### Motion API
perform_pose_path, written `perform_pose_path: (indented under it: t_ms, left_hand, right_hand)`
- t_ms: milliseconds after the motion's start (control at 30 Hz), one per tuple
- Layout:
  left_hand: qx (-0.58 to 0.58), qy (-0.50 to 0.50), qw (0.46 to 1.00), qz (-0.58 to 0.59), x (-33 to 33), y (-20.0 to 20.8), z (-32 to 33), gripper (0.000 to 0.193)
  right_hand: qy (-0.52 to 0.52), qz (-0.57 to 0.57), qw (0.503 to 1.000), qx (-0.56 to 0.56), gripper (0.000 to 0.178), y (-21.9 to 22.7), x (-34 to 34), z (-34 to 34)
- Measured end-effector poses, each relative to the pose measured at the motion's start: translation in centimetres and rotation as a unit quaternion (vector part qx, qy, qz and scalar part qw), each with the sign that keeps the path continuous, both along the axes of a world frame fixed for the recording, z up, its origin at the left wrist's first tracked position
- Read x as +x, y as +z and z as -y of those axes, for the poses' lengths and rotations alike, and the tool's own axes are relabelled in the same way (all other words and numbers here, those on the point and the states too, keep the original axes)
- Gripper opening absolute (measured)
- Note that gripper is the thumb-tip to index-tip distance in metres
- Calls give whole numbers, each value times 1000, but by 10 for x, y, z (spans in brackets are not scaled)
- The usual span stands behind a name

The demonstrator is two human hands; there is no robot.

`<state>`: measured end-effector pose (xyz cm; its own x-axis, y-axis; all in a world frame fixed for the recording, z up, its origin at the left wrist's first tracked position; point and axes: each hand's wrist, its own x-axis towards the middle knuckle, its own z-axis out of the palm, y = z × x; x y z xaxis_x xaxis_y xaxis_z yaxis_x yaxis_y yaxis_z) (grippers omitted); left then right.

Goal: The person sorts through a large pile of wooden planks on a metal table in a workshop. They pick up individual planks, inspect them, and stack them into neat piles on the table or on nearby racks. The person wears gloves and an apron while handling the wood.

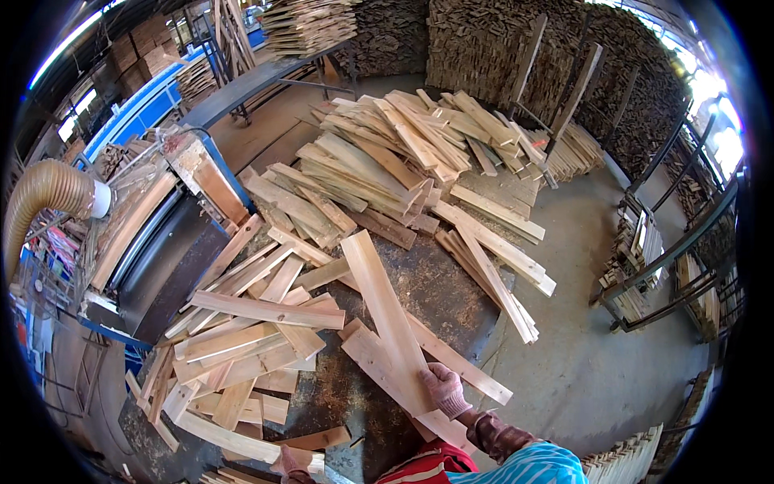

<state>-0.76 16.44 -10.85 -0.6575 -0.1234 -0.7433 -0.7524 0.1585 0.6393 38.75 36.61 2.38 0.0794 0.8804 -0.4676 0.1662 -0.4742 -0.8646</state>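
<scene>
Head view: right hand (446,390), gloved, grasps the near end of a long pale board (387,315) lifted over the scattered boards (242,339), left hand (294,462) closed on another board's (234,440) end; sorting underway, next probably needing a steady carry.

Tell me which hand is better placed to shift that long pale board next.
Probably the right hand: its gloved fingers already grip the near end of the long pale board. The left hand sits low at the frame's edge on a different plank.
</scene>
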Motion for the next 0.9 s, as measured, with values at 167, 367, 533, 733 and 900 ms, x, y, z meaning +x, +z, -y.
perform_pose_path:
  t_ms: [167, 367, 533, 733, 900]
  left_hand:
    - [55, -61, 996, 18, -11, -2, 8, 81]
    - [196, -192, 960, 46, -45, -4, 18, 81]
    - [268, -202, 940, 57, -69, 13, 6, 74]
    - [80, -411, 878, -230, -44, 47, 7, 58]
    - [162, -166, 971, -61, 21, 143, -48, 52]
  right_hand:
    - [-33, 56, 994, 84, 31, -1, 14, 6]
    - [-121, 3, 983, 137, 33, 21, 26, -30]
    - [-175, -41, 974, 137, 33, 33, 28, -59]
    - [-203, -110, 965, 127, 33, 32, 26, -75]
    - [-233, -97, 960, 118, 31, 29, 37, -80]
